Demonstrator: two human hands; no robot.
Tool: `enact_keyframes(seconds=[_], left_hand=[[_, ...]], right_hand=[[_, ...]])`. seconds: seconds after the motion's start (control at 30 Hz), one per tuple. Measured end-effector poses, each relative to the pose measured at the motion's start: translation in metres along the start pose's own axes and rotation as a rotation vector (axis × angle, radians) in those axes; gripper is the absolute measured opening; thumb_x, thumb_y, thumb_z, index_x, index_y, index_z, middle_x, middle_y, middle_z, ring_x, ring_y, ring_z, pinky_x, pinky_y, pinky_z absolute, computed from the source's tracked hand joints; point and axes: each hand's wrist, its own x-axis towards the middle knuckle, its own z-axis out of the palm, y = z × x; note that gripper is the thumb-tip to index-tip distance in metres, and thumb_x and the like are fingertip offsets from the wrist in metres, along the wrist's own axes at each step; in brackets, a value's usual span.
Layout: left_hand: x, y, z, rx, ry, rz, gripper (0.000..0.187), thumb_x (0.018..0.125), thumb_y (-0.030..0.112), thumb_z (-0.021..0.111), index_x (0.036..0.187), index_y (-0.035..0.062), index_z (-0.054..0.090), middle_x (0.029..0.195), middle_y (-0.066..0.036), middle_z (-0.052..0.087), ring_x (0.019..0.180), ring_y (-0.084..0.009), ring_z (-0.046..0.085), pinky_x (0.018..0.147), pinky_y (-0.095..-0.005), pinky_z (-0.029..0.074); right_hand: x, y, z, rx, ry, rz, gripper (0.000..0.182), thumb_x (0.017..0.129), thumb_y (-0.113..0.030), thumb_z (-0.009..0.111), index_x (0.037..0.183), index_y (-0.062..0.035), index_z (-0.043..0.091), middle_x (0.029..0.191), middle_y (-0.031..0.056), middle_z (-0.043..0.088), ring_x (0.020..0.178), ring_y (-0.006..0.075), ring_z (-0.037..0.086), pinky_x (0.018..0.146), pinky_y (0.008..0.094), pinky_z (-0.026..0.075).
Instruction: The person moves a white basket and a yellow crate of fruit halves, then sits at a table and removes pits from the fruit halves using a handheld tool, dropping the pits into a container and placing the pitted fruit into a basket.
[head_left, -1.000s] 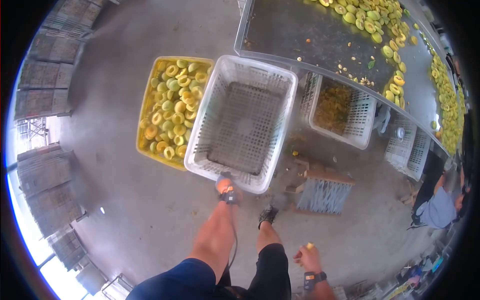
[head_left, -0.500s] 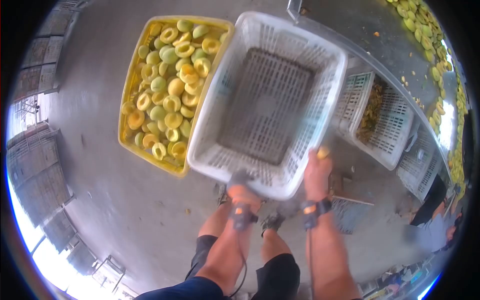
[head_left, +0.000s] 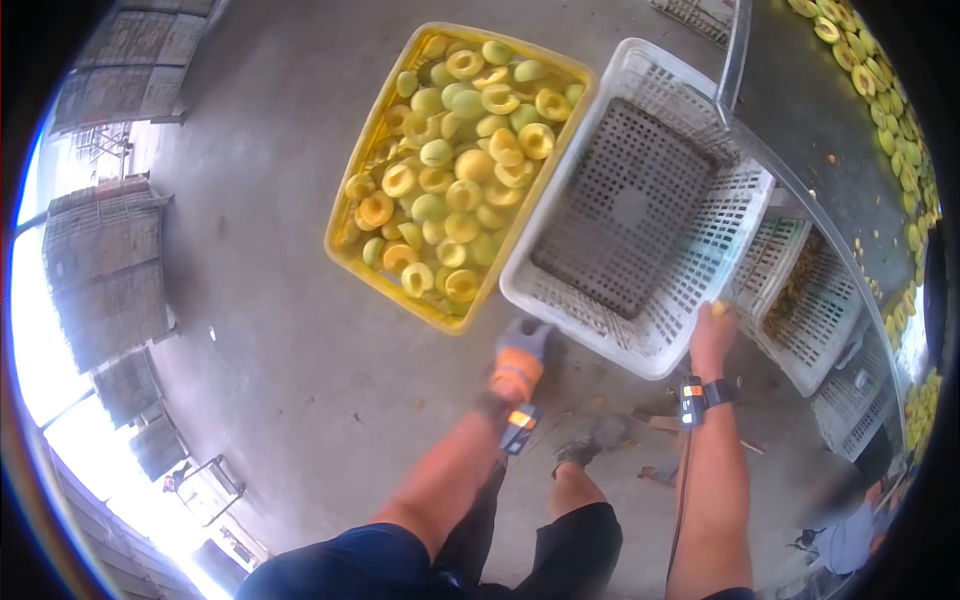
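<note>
A yellow crate [head_left: 352, 178] holds many halved yellow-green fruits. Against its right side stands a white slatted crate [head_left: 590, 345], with bare dark mesh at its bottom. My left hand [head_left: 522, 355], in a grey and orange glove, is just below the white crate's lower left corner; its fingers look somewhat spread and hold nothing visible. Bare and closed, my right hand [head_left: 712, 338] is beside the white crate's lower right edge, with a small yellow fruit piece [head_left: 720, 309] at its fingertips.
A metal-edged table [head_left: 790, 180] carrying fruit halves curves along the right. Beneath it are more white crates [head_left: 800, 350], one with brown scraps. Stacked crates [head_left: 110, 270] line the far left. Part of another person [head_left: 848, 540] shows at the lower right.
The view has shifted, so both crates appear farther right. My left hand has come off the white crate's near rim. My right hand still has the fruit piece.
</note>
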Motion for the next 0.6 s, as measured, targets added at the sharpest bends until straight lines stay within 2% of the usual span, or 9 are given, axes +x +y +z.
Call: enact_keyframes(seconds=[0.07,0.1,0.17,0.23,0.3,0.4,0.5,0.6], left_hand=[[0.014,0.049,-0.063,0.020,0.238,0.022,0.027,0.095,0.027,0.074,0.118,0.0127,0.075,0.100,-0.016,0.077,0.094,-0.0372,0.075,0.085,-0.0445,0.059],[0.030,0.057,-0.088,-0.045,0.328,-0.064,0.028,0.095,0.026,0.072,0.118,0.0104,0.075,0.100,-0.016,0.077,0.095,-0.0375,0.075,0.085,-0.0458,0.059],[0.068,0.057,-0.133,0.020,0.455,-0.028,0.029,0.094,0.019,0.077,0.118,0.0031,0.077,0.105,-0.015,0.081,0.093,-0.0295,0.077,0.088,-0.0390,0.058],[0.113,0.054,-0.165,0.230,0.540,0.122,0.021,0.095,0.024,0.069,0.107,0.0079,0.077,0.102,-0.019,0.078,0.097,-0.0413,0.074,0.084,-0.0478,0.058],[0.152,0.054,-0.188,0.246,0.516,0.028,0.022,0.095,0.025,0.067,0.105,0.0084,0.077,0.102,-0.019,0.078,0.099,-0.0424,0.073,0.084,-0.0487,0.057],[0.195,0.051,-0.204,0.363,0.496,-0.008,0.024,0.094,0.027,0.066,0.105,0.0083,0.077,0.103,-0.019,0.078,0.100,-0.0421,0.073,0.085,-0.0500,0.056],[0.215,0.054,-0.214,0.283,0.635,-0.068,0.026,0.093,0.027,0.066,0.105,0.0070,0.077,0.102,-0.020,0.079,0.100,-0.0425,0.073,0.087,-0.0504,0.056],[0.215,0.073,-0.233,0.315,0.498,-0.198,0.032,0.095,0.033,0.067,0.109,0.0054,0.077,0.108,-0.021,0.078,0.104,-0.0429,0.073,0.090,-0.0494,0.056]], right_hand=[[0.006,-0.003,-0.008,0.004,-0.032,-0.005,0.030,0.097,-0.022,0.066,0.108,0.0060,0.071,0.097,0.0240,0.076,0.091,0.0400,0.074,0.085,0.0489,0.055],[0.007,-0.004,-0.009,-0.004,-0.060,0.019,0.030,0.097,-0.021,0.066,0.109,0.0062,0.070,0.098,0.0242,0.076,0.091,0.0402,0.074,0.085,0.0488,0.055],[0.016,0.007,-0.009,-0.058,-0.065,0.029,0.030,0.097,-0.020,0.067,0.109,0.0072,0.069,0.098,0.0241,0.076,0.091,0.0403,0.074,0.085,0.0486,0.055],[0.017,0.008,-0.008,-0.032,-0.068,0.033,0.031,0.097,-0.020,0.068,0.109,0.0083,0.069,0.099,0.0248,0.076,0.092,0.0403,0.074,0.085,0.0487,0.055],[0.017,0.010,-0.006,-0.023,-0.073,0.060,0.032,0.097,-0.021,0.068,0.110,0.0092,0.068,0.100,0.0255,0.076,0.092,0.0404,0.074,0.086,0.0487,0.055],[0.018,0.014,-0.005,-0.029,-0.072,0.101,0.034,0.097,-0.021,0.069,0.110,0.0102,0.067,0.103,0.0265,0.075,0.093,0.0406,0.074,0.086,0.0486,0.055],[0.017,0.014,-0.004,-0.013,-0.048,0.080,0.035,0.097,-0.022,0.070,0.110,0.0108,0.066,0.103,0.0272,0.075,0.094,0.0408,0.073,0.087,0.0485,0.055],[0.015,0.012,-0.003,-0.035,-0.039,0.082,0.036,0.097,-0.022,0.070,0.110,0.0111,0.066,0.103,0.0274,0.075,0.094,0.0411,0.073,0.087,0.0488,0.055]])
